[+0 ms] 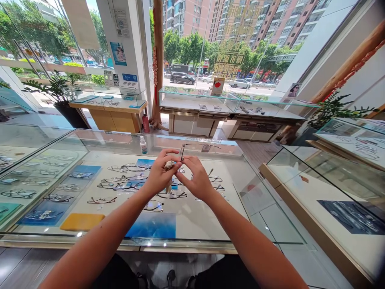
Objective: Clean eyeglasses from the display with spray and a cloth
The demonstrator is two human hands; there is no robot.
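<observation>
Over the glass display counter (pixel 207 230) I hold up a pair of thin dark-framed eyeglasses (pixel 182 151). One slender temple stretches to the right above my fingers. My right hand (pixel 197 176) is closed on the frame, thumb and fingers pinching near its middle. Close beside it, my left hand (pixel 160 172) is closed around a crumpled pale cloth (pixel 169 165), its fingertips also at the frame. Part of the cloth hangs below the palm. My fingers hide most of the lenses. A small white spray bottle (pixel 143 145) stands on the glass beyond my left hand.
Under the glass lie several eyeglasses (pixel 102 200), blue cards (pixel 153 225) and a yellow case (pixel 82 221). Another glass case (pixel 331 192) stands at the right. More showcases (pixel 192 105), a potted plant (pixel 67 104) and a red fire extinguisher (pixel 146 123) are by the windows.
</observation>
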